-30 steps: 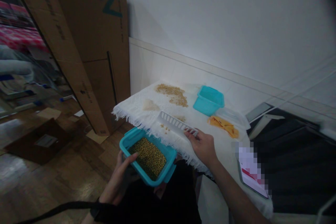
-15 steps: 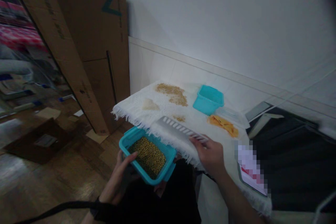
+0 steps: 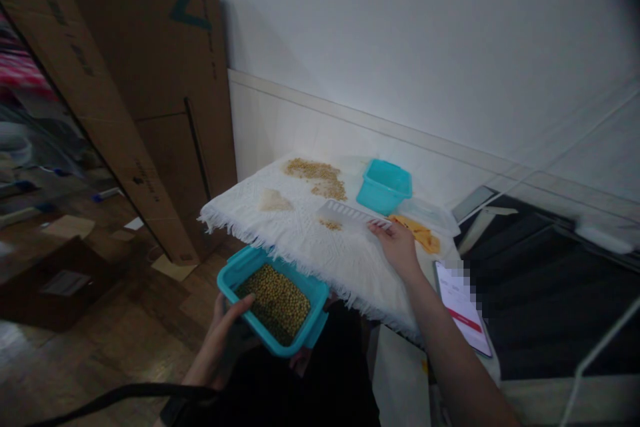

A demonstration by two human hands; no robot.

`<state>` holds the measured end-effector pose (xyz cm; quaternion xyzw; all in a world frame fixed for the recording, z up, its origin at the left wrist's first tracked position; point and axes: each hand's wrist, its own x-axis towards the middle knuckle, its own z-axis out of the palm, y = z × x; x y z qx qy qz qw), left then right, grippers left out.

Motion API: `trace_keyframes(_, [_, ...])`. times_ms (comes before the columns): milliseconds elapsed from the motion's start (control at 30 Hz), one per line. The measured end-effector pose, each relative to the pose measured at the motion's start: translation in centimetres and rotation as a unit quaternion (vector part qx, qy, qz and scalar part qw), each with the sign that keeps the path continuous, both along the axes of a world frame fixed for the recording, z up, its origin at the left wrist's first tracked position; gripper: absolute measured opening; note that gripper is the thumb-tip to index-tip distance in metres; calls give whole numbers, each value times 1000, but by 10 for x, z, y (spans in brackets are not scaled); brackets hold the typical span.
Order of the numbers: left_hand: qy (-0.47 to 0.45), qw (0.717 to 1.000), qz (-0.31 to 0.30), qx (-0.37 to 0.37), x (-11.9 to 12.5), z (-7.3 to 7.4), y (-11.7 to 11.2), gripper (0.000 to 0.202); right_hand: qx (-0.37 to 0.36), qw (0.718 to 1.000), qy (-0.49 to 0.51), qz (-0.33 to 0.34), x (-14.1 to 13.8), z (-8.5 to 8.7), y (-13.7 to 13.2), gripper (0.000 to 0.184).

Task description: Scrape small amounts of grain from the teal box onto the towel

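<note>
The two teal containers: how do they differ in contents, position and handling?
The near teal container is full of yellowish beans and held by the left hand below the table's edge; the far teal container sits on the white cloth, unheld, its contents not visible. Both are teal, rectangular and lidless.

Near half of the cloth lies bare from the fringe up to a few stray beans; open room there for my right grip. Far side crowded: bean pile, pale heap, empty tub, clear lid and orange stuff close together. White comb lies across the middle, at my fingertips. Phone takes up the tabletop's right edge. Cardboard walls off the left. My left grip and the full tub sit below the fringe, over open floor.
</note>
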<state>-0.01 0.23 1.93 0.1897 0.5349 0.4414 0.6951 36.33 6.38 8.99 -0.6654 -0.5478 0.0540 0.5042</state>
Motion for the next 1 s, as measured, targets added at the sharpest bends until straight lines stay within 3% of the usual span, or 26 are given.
trace_keyframes(200, [13, 999, 34, -36, 4, 5, 4, 67, -9, 1000, 1, -2, 2, 3, 7, 33])
trace_keyframes(533, [9, 999, 33, -33, 6, 9, 4, 69, -20, 999, 2, 37, 2, -3, 0, 35])
trace_keyframes(1000, [22, 999, 38, -28, 8, 17, 2, 69, 1, 1000, -1, -17, -6, -2, -28, 30])
